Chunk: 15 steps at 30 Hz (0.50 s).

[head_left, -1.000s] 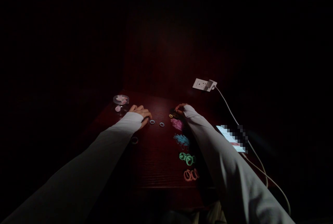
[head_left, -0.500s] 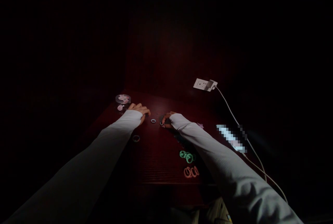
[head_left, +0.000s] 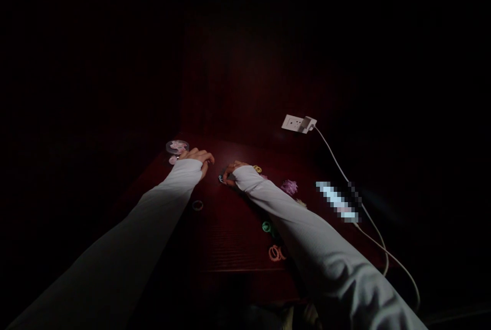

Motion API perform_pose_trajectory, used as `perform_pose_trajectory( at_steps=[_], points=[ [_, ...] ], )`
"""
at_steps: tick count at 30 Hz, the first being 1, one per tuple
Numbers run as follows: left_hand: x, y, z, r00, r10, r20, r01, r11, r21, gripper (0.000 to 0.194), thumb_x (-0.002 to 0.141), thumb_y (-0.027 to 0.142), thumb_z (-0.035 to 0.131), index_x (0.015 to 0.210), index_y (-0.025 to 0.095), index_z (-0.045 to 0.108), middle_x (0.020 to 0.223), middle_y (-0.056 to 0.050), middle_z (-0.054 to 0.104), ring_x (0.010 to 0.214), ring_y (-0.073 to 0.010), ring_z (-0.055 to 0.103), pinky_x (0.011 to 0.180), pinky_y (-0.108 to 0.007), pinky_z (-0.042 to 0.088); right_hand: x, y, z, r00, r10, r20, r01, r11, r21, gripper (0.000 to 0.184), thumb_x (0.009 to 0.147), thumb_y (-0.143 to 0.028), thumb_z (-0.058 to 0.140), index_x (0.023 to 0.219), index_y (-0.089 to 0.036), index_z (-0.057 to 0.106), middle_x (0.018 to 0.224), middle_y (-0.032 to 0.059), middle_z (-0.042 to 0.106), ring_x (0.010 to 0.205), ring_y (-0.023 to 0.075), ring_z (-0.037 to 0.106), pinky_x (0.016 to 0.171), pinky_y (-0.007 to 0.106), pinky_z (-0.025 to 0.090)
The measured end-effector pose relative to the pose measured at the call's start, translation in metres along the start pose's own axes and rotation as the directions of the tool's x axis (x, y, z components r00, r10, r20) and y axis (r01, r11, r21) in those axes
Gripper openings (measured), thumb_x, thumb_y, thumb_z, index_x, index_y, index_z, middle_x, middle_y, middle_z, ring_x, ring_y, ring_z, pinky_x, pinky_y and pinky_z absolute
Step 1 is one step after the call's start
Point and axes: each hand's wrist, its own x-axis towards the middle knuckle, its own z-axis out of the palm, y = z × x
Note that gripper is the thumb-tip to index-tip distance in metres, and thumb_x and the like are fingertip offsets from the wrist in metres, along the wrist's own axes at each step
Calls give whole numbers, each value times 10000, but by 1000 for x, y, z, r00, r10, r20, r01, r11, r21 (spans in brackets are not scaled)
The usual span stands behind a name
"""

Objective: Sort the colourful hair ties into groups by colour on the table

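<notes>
The scene is very dark. My left hand (head_left: 199, 157) rests on a dark red table (head_left: 230, 238), fingers curled loosely downward, next to a small clear container (head_left: 177, 147) holding pink bits. My right hand (head_left: 231, 172) reaches across to the left, fingers bent over a small blue-grey elastic ring (head_left: 221, 179). Sorted piles of small elastic rings lie by my right sleeve: yellow (head_left: 257, 169), purple-pink (head_left: 289, 187), green (head_left: 267, 226), orange (head_left: 275, 253). One dull ring (head_left: 197, 205) lies alone near my left sleeve.
A white wall socket with a plugged charger (head_left: 299, 124) sits on the back wall. Its white cable (head_left: 368, 217) runs down the right side past a lit phone (head_left: 337, 201) lying on the table. The table's front edge is near my body.
My right hand has moved left, from the yellow ring at the far end of the piles over to the blue-grey rings beside my left hand. The left hand has barely shifted.
</notes>
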Motion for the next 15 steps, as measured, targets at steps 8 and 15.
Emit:
perform_pose_trajectory(
  at_steps=[8,15],
  points=[
    [-4,-6,20,997,48,-55,-47,999,6,272,923,233,508,1023,277,757,1121,-48,792,1091,-288,649,951,-428,431,-4,7,3,999,43,3,-43,999,30,23,896,-192,756,890,-209,769,990,27,781,932,179,645,906,283,487],
    [-6,1,15,998,53,-29,-52,998,32,253,934,275,513,1010,284,755,1097,-39,801,1082,-275,662,937,-407,427,-45,76,-41,925,327,-194,-286,935,210,61,894,-199,734,877,-172,786,922,51,789,869,158,698,821,244,514]
  ],
)
